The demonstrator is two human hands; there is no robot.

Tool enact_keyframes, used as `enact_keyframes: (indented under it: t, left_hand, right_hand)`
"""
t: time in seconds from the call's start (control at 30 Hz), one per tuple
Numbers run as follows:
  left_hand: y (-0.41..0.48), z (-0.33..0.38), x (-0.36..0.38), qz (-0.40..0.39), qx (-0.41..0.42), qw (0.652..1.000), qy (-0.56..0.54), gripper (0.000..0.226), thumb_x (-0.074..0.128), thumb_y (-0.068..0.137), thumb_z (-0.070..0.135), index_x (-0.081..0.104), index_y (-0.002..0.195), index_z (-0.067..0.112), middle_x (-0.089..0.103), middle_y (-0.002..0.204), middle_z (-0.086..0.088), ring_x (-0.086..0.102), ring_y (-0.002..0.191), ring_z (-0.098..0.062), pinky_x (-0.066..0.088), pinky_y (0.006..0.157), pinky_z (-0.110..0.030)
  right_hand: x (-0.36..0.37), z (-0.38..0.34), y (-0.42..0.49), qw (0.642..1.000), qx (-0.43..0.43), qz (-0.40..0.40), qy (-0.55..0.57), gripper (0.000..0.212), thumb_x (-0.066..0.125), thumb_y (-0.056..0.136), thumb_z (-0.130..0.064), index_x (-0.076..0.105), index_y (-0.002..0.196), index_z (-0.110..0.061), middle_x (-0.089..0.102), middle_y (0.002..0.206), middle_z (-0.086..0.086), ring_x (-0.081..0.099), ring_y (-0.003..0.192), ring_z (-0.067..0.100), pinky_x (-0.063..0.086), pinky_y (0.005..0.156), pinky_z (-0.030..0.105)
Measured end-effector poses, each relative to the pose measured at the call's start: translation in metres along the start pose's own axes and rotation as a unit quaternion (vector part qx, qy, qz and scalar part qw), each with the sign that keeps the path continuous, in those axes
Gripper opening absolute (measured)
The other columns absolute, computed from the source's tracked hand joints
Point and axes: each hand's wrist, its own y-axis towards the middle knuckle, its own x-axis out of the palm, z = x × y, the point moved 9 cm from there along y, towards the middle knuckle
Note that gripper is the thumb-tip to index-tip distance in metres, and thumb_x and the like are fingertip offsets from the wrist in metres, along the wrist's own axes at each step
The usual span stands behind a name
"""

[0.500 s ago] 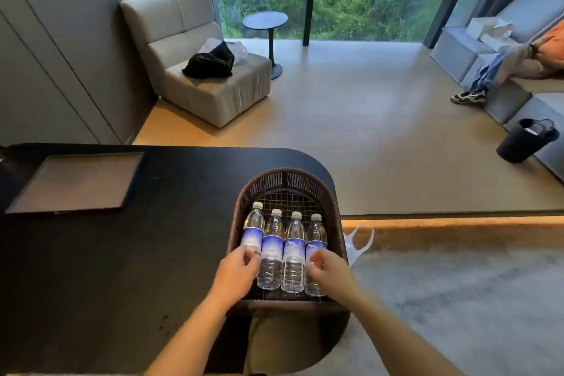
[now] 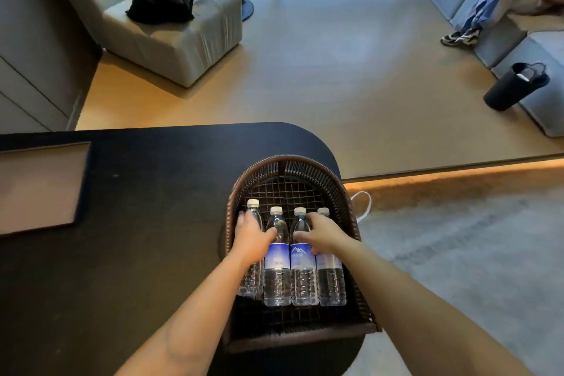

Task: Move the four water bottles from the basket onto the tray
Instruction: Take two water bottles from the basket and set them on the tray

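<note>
Basket sits on table at its rounded end, approx 3 o'clock from tray, well apart. Four bottles lie side by side in basket, caps toward 12. L hand on leftmost bottle, R hand over the two at right. Armchair at 11 beyond table; bin at 2.

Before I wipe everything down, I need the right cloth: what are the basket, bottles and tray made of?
Basket: dark brown woven wicker or rattan-like cord, open mesh floor. Bottles: clear ribbed plastic, white caps, glossy blue labels. Tray: smooth matte brownish surface, dark raised rim; material unclear.
</note>
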Motion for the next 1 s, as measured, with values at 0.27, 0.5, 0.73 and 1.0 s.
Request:
enact_keyframes:
  t: [0.27,0.5,0.73,1.0]
  left_hand:
    - [0.036,-0.009,0.004,0.011,-0.059,0.996,0.074,0.082,0.065,0.098,0.023,0.017,0.159,-0.003,0.035,0.160,-0.022,0.037,0.146,-0.036,0.032,0.119,-0.043]
    - [0.028,0.009,0.000,0.070,-0.015,0.981,0.181,0.062,0.071,0.094,0.025,0.044,0.144,0.002,0.055,0.138,-0.016,0.054,0.128,-0.032,0.047,0.107,-0.045]
    - [-0.009,0.019,-0.014,0.110,0.087,0.986,0.089,0.055,0.084,0.077,0.017,0.054,0.123,0.014,0.054,0.118,-0.004,0.053,0.117,-0.023,0.048,0.097,-0.034]
    - [-0.072,-0.005,-0.020,0.089,0.180,0.980,0.016,0.071,0.086,0.077,0.034,0.049,0.138,0.037,0.046,0.118,0.015,0.051,0.102,-0.001,0.040,0.078,-0.016]
  right_hand:
    - [-0.001,0.008,0.025,0.997,0.041,-0.034,-0.058,0.049,0.090,0.076,-0.038,0.056,0.105,-0.017,0.061,0.101,0.007,0.076,0.060,0.019,0.065,0.057,0.037]
    - [-0.011,0.008,0.006,0.999,0.007,0.035,0.025,0.051,0.096,0.068,-0.038,0.056,0.099,-0.031,0.058,0.092,-0.015,0.059,0.078,0.002,0.049,0.064,0.021]
    - [-0.013,-0.002,-0.035,0.993,-0.035,0.077,0.080,0.050,0.096,0.067,-0.027,0.066,0.104,-0.013,0.063,0.103,0.003,0.064,0.094,0.018,0.056,0.083,0.034]
    - [0.022,0.004,-0.096,0.979,-0.090,0.060,0.171,0.080,0.079,0.091,-0.025,0.027,0.151,-0.033,0.050,0.151,-0.004,0.049,0.135,0.007,0.043,0.101,0.024]
